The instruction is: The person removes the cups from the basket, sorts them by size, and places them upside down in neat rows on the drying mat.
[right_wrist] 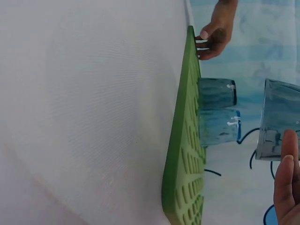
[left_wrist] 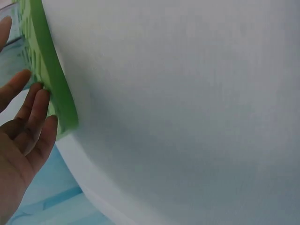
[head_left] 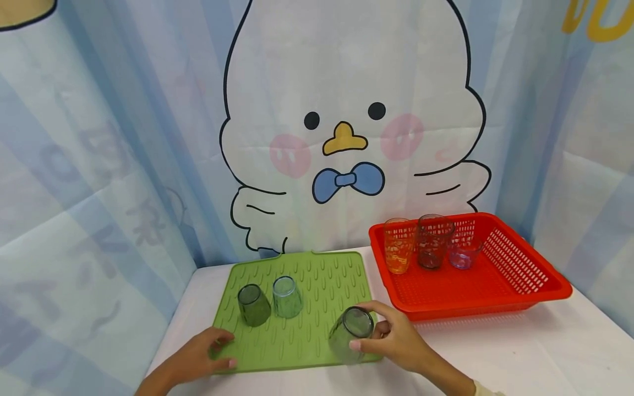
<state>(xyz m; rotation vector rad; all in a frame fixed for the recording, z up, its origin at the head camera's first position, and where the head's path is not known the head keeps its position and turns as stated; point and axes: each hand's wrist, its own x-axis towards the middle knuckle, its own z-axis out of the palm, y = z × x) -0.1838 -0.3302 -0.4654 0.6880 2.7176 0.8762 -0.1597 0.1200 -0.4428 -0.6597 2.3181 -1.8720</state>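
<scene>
My right hand grips a grey drinking glass between thumb and fingers, over the front right corner of a green ridged mat. The right wrist view shows a gap between this glass and the mat. Two more glasses stand on the mat: a dark grey-green one and, to its right, a light blue-rimmed one. At the mat's front left corner is my left hand, its fingers loosely bent with nothing between them; its fingers overlap the mat's edge in the left wrist view.
A red plastic basket stands at the back right. Inside, along its left part, are an orange glass, a dark glass and a low purple glass. A printed curtain hangs right behind the white table.
</scene>
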